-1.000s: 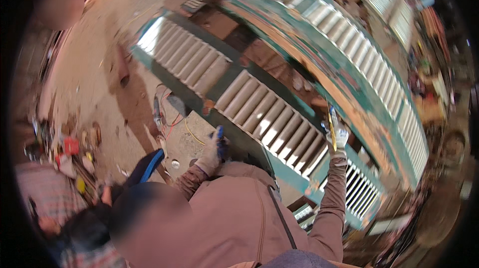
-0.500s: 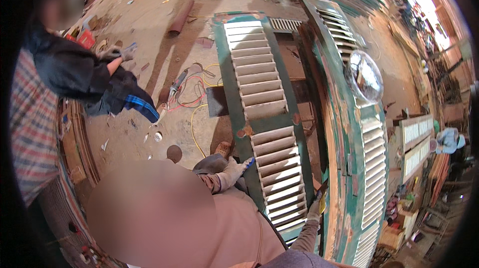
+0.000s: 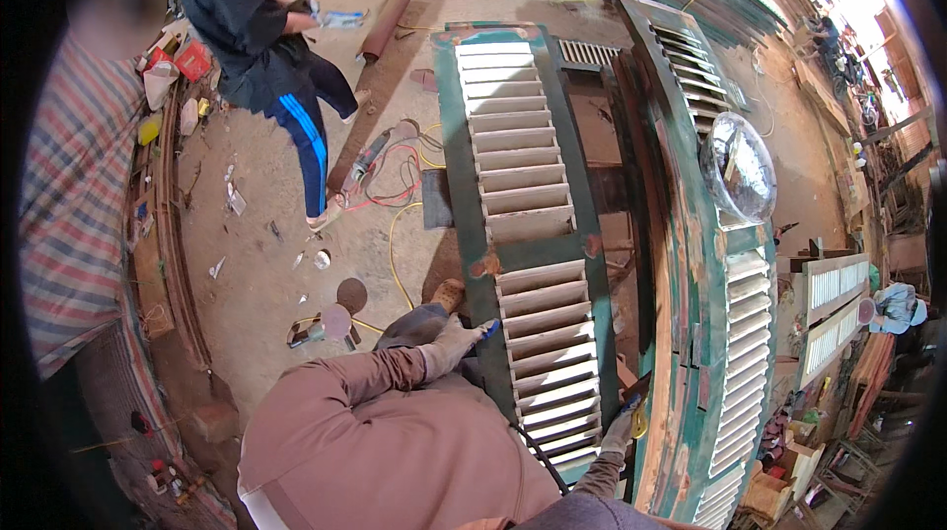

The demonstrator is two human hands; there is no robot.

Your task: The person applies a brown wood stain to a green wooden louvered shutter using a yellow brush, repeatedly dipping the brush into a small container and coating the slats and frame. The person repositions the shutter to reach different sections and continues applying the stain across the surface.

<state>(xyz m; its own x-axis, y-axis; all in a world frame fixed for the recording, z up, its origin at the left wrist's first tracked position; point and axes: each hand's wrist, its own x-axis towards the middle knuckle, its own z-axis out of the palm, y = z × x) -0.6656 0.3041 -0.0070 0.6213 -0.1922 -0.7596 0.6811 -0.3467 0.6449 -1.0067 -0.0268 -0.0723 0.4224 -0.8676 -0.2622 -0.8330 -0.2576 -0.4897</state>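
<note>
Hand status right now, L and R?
Left hand: at the green louvered shutter's left edge; open or closed can't be told.
Right hand: closed, holding a partly hidden yellow tool.

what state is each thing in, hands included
green wooden louvred shutter: lying with its slats tilted, paint patchy
left hand in pale glove: touching the shutter's edge
right hand in pale glove: gripping a yellow-handled tool, kind unclear
stack of green wooden shutters: edges partly bare wood
round silver metal basin: resting on the stack
grey handheld power tool: lying on brown dirt ground
thin yellow cable: curved
</note>
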